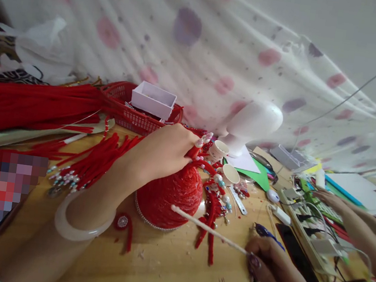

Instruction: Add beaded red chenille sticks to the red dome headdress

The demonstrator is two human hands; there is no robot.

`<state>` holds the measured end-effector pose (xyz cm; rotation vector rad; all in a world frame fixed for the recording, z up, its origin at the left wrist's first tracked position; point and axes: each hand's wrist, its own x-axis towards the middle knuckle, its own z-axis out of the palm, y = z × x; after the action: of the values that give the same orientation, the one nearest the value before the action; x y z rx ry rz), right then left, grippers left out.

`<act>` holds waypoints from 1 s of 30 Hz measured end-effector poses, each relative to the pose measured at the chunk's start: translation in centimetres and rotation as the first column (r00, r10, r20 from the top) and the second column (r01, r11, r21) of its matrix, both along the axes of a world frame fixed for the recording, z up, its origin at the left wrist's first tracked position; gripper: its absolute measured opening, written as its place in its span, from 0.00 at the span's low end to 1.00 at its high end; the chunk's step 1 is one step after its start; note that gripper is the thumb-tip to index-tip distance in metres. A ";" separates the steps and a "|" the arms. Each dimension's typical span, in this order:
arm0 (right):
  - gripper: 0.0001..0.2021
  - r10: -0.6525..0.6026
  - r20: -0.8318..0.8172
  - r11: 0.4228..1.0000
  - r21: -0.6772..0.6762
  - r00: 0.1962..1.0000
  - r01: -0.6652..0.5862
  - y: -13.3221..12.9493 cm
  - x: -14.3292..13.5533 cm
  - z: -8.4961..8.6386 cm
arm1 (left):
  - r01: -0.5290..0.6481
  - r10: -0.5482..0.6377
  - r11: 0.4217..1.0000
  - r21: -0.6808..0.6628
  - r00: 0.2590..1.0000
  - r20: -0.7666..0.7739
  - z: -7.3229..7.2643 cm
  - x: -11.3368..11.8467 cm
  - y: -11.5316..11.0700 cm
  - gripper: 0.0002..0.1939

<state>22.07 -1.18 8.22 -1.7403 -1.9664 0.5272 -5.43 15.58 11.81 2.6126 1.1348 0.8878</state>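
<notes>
A rounded red form [170,194] with a coiled top and a pearl trim around its base stands on the table. Over its top, my left hand [173,150] is closed on a red strip with pearly beads [204,140], its fingertips partly hidden. In my right hand [271,263], closed at the lower right, is a thin white fuzzy stick [211,229], its tip pointing at the red form's front. A blue tool [267,233] shows just behind that hand; whether I hold it is unclear. Red fuzzy strips with beads [213,209] lie to the form's right.
Behind stand a red basket [135,120] with a white box [153,100], a white foam head [254,122] and paper cups [230,174]. Bundled red stems [33,102] lie left. A power strip [307,235] and another person's hand [331,199] are right. A red curl [123,221] lies in front.
</notes>
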 end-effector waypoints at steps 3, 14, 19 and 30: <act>0.10 0.054 0.013 0.997 0.062 0.998 -0.055 2.4 -1.0 1.2 | -0.006 0.006 1.000 0.004 1.000 0.001 -0.1 0.0 0.1 0.09; 0.10 0.041 0.019 0.972 0.230 0.999 -0.044 9.7 -4.6 1.4 | -0.010 0.010 1.000 0.024 1.000 -0.020 -0.1 0.1 0.2 0.07; 0.12 0.109 0.025 0.948 0.297 0.994 -0.112 11.2 -6.2 1.0 | -0.010 0.010 1.000 0.011 1.000 -0.013 -0.2 0.1 0.2 0.07; 0.19 0.080 0.170 0.918 0.370 0.982 -0.139 12.3 -6.9 0.0 | -0.024 0.025 1.000 0.008 0.998 -0.061 -0.2 0.3 0.4 0.08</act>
<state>15.15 11.14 8.19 -1.4662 -2.1103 0.0363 -5.15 15.96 11.59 2.6542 1.1830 0.8238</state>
